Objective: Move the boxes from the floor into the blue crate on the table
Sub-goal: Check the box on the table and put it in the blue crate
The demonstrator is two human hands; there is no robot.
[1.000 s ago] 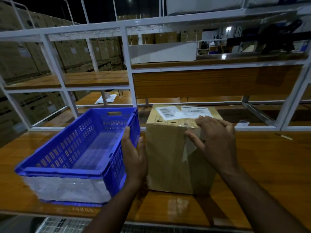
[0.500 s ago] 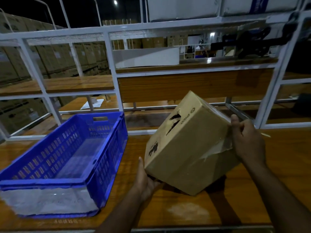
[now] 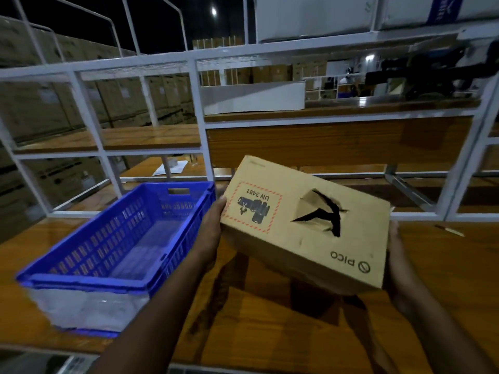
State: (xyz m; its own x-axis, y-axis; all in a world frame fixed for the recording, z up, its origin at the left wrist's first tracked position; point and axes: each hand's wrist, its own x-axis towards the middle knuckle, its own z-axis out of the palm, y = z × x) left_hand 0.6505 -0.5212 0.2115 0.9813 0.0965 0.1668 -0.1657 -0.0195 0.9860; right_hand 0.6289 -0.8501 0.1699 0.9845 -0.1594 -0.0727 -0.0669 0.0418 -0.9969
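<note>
A brown cardboard box [image 3: 305, 225] with a torn hole, a UN 3481 label and PICO print hangs tilted above the wooden table [image 3: 270, 327]. My left hand [image 3: 209, 233] grips its left end and my right hand [image 3: 398, 255] holds its right end, the fingers hidden behind the box. The blue crate [image 3: 108, 279] stands on the table to the left of the box; nothing shows inside it. A whitish sheet covers its near wall.
A white metal rack frame [image 3: 199, 117] with wooden shelves rises behind the table. Papers [image 3: 170, 167] lie on a lower shelf behind the crate. Stacked cartons [image 3: 48, 109] fill the background at left. The table's near edge runs along the bottom.
The box stood upright on the table beside the crate. Both hands lifted it, turned it onto its side and carried it a little toward the crate.
</note>
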